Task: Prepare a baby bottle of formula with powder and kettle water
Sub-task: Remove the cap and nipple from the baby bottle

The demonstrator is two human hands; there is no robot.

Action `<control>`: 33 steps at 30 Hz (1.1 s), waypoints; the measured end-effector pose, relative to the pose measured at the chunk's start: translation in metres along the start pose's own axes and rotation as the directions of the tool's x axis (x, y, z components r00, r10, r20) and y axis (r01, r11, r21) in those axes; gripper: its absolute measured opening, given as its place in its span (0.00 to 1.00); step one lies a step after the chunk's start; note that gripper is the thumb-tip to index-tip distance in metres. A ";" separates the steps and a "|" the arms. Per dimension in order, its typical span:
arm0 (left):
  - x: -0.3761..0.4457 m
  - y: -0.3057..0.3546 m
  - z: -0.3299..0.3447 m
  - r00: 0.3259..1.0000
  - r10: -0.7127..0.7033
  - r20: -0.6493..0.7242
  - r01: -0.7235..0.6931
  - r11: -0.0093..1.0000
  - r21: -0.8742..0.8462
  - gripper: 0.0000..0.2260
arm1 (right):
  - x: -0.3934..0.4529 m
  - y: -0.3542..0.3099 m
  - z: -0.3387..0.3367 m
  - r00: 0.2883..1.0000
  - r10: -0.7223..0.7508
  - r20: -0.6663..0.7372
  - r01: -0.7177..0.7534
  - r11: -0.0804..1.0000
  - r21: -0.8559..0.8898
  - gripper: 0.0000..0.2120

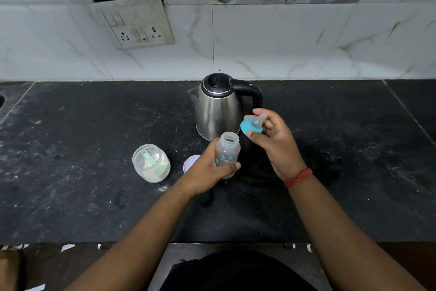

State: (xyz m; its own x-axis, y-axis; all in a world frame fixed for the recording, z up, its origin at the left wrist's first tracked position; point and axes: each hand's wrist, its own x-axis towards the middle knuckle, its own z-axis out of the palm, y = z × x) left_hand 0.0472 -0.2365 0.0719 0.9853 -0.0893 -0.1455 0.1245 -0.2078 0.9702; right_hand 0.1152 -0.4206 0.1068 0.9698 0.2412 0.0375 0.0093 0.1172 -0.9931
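My left hand [207, 170] grips a clear baby bottle [227, 149] with blue prints, its mouth uncovered, held just above the black counter. Just right of the bottle's mouth, my right hand [273, 142] holds the blue screw ring with the clear teat [252, 125], tilted on its side. Behind both stands a steel electric kettle [218, 109] with a black lid and handle, lid down. To the left sits an uncovered clear jar of white powder [151, 163] with a pale green scoop inside. A round white lid [190, 163] lies flat between jar and bottle, partly hidden by my left hand.
The black stone counter [82, 144] runs the full width, dusted with white specks. A tiled wall with a switch and socket plate [134, 22] rises behind it. The counter's front edge [212, 242] is close to my body.
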 end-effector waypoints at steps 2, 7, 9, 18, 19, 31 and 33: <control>0.004 -0.008 0.001 0.997 0.045 -0.066 -0.040 0.997 0.070 0.26 | 0.002 0.011 -0.007 0.998 -0.017 -0.055 0.007 0.985 -0.175 0.20; 0.019 -0.034 0.007 0.985 0.073 -0.155 -0.052 0.990 0.134 0.26 | -0.004 0.052 -0.020 0.993 -0.009 -0.117 -0.057 0.833 -0.550 0.20; 0.026 -0.045 0.014 0.984 0.063 -0.165 -0.040 0.990 0.138 0.26 | -0.006 0.067 -0.022 0.994 -0.001 -0.109 -0.069 0.769 -0.635 0.20; 0.051 -0.062 0.025 0.992 -0.060 -0.111 0.086 0.967 0.239 0.27 | -0.002 0.107 -0.030 0.983 0.167 -0.070 -0.154 0.560 -0.814 0.30; 0.053 -0.064 0.025 0.991 -0.073 -0.112 0.098 0.967 0.235 0.27 | -0.001 0.108 -0.030 0.981 0.184 -0.068 -0.159 0.540 -0.827 0.31; 0.051 -0.083 0.018 0.992 -0.086 -0.096 0.109 0.957 0.267 0.29 | -0.007 0.111 -0.033 0.979 0.202 -0.031 -0.119 0.438 -0.891 0.34; 0.049 -0.082 0.015 0.994 -0.083 -0.074 0.100 0.958 0.268 0.33 | -0.007 0.108 -0.033 0.975 0.223 -0.017 -0.117 0.444 -0.888 0.37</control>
State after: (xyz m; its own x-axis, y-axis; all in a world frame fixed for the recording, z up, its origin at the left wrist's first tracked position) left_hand 0.0834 -0.2381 -0.0178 0.9775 0.0007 -0.2110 0.1867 -0.4691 0.8632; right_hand 0.1174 -0.4413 -0.0043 0.9513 0.2452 -0.1866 0.1075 -0.8318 -0.5446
